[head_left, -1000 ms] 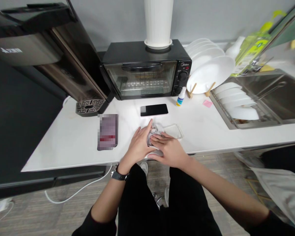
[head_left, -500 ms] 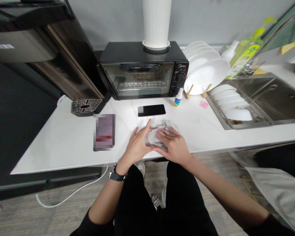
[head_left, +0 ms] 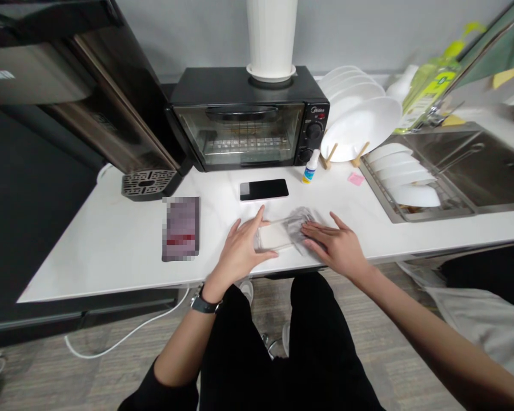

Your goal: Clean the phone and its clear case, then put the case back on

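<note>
A clear, flat rectangular case (head_left: pixel 274 236), which looks like a phone case, lies on the white counter near its front edge. My left hand (head_left: pixel 241 246) grips its left end, thumb on the near side and fingers on the far side. At the right end, my right hand (head_left: pixel 337 246) presses a thin grey cloth (head_left: pixel 298 221) against the case with its fingertips, the thumb below. The cloth is crumpled and partly hides that end. Just beyond the case lies a phone (head_left: pixel 264 190), dark screen up.
A small spray bottle (head_left: pixel 310 166) stands before the toaster oven (head_left: pixel 248 137). A pink note (head_left: pixel 356 179) lies near the sink (head_left: pixel 462 171). White plates (head_left: pixel 360 128) stand in a rack. A blurred-out purple item (head_left: pixel 182 228) lies left, by a drinks machine (head_left: pixel 148 184).
My right hand has slid to the right along the case with the grey cloth, uncovering its pale middle. My left hand keeps its hold on the left end.
</note>
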`<act>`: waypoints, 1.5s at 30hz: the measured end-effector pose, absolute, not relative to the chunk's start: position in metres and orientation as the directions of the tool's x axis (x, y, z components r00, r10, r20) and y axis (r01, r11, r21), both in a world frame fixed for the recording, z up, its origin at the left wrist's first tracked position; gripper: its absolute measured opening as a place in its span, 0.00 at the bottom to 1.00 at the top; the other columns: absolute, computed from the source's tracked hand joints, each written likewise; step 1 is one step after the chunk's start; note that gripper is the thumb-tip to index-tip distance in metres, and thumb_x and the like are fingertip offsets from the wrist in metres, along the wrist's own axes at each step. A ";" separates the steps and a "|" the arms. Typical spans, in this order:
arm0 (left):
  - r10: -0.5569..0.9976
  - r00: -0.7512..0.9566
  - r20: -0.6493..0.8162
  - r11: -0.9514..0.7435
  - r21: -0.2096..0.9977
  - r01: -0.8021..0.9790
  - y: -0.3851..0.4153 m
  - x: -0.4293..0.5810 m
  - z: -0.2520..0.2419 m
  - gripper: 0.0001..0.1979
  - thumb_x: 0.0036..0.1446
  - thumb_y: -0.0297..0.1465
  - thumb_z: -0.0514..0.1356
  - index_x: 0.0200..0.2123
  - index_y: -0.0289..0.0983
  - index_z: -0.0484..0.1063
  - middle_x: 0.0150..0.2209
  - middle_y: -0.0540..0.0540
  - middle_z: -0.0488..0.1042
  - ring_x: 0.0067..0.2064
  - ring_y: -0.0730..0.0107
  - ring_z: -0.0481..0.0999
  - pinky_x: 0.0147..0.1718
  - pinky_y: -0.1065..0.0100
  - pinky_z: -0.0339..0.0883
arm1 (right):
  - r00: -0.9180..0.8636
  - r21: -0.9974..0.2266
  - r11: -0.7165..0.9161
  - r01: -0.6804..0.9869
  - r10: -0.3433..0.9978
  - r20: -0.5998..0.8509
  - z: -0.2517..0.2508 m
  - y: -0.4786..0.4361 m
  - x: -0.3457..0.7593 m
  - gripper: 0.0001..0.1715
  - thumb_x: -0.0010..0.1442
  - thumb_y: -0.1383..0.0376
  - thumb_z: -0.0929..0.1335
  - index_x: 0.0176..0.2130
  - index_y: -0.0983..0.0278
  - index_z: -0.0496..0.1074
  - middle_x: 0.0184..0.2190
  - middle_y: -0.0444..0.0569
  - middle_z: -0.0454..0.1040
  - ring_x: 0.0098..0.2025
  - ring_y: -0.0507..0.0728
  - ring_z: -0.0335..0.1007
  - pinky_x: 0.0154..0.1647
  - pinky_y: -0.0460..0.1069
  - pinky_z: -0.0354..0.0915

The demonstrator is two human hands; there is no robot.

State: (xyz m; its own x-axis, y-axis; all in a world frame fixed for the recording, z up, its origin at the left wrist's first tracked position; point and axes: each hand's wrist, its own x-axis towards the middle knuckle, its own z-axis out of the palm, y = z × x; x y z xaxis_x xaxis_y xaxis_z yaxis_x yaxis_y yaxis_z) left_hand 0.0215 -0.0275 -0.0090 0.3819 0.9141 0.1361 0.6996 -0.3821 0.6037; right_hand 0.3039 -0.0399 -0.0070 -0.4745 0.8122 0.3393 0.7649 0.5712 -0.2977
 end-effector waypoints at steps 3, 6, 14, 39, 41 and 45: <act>0.913 0.387 0.127 -0.382 0.599 0.704 -0.027 0.021 -0.008 0.59 0.57 0.41 0.73 0.78 0.50 0.35 0.65 0.44 0.74 0.68 0.55 0.70 0.73 0.43 0.42 | -0.464 -0.297 0.576 0.762 0.805 0.371 -0.013 -0.038 0.268 0.31 0.72 0.49 0.67 0.61 0.69 0.76 0.60 0.62 0.78 0.64 0.68 0.75 0.72 0.69 0.59; 0.901 0.416 0.121 -0.405 0.579 0.708 -0.027 0.019 -0.007 0.56 0.59 0.40 0.71 0.78 0.48 0.36 0.65 0.41 0.73 0.68 0.55 0.71 0.73 0.45 0.45 | -0.563 -0.355 0.669 0.654 0.743 0.362 -0.014 -0.044 0.224 0.34 0.70 0.46 0.68 0.60 0.69 0.75 0.60 0.62 0.78 0.65 0.67 0.74 0.73 0.66 0.59; 0.896 0.415 0.155 -0.425 0.569 0.705 -0.029 0.020 -0.007 0.57 0.57 0.38 0.73 0.78 0.49 0.38 0.63 0.44 0.74 0.67 0.53 0.70 0.73 0.43 0.46 | -0.538 -0.386 0.606 0.696 0.795 0.279 0.003 -0.058 0.278 0.18 0.74 0.55 0.67 0.58 0.57 0.78 0.56 0.49 0.82 0.60 0.62 0.78 0.76 0.68 0.52; 0.912 0.382 0.147 -0.390 0.600 0.698 -0.030 0.024 -0.008 0.55 0.59 0.40 0.72 0.78 0.51 0.39 0.65 0.45 0.74 0.68 0.56 0.70 0.74 0.43 0.41 | -0.406 -0.286 0.526 0.801 0.828 0.387 -0.013 -0.045 0.266 0.30 0.71 0.48 0.69 0.60 0.67 0.76 0.59 0.62 0.79 0.63 0.70 0.75 0.72 0.71 0.57; 0.907 0.400 0.136 -0.398 0.588 0.704 -0.029 0.023 -0.008 0.53 0.61 0.39 0.70 0.78 0.49 0.39 0.66 0.43 0.73 0.68 0.55 0.71 0.73 0.44 0.43 | -0.459 -0.340 0.588 0.734 0.798 0.391 -0.016 -0.047 0.234 0.33 0.70 0.46 0.69 0.60 0.68 0.75 0.60 0.63 0.78 0.65 0.69 0.73 0.72 0.68 0.60; 0.898 0.419 0.135 -0.423 0.532 0.734 -0.029 0.021 -0.006 0.54 0.58 0.33 0.71 0.78 0.46 0.41 0.62 0.41 0.73 0.64 0.53 0.73 0.72 0.45 0.49 | -0.568 -0.460 0.661 0.593 0.748 0.344 -0.012 -0.056 0.210 0.32 0.69 0.45 0.69 0.59 0.66 0.76 0.60 0.60 0.78 0.64 0.65 0.74 0.73 0.64 0.60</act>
